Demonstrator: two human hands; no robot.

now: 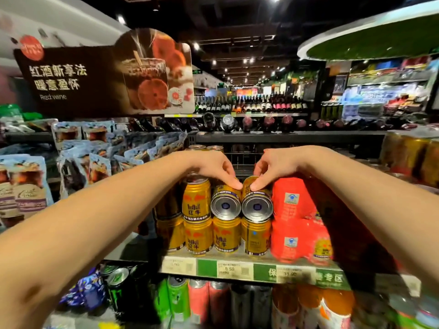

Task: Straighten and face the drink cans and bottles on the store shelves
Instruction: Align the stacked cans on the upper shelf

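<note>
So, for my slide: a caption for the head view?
Left hand and right hand each tip a gold can on the shelf.

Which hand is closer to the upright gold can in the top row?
Left. The left hand grips a tipped can right beside the upright can, its wrist passing over that can. The right hand grips the next tipped can, farther right.

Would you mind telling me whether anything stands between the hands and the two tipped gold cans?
Nothing visible does. The left hand already pinches the left tipped can, and the right hand pinches the right tipped can; both lie on the upright cans below.
</note>
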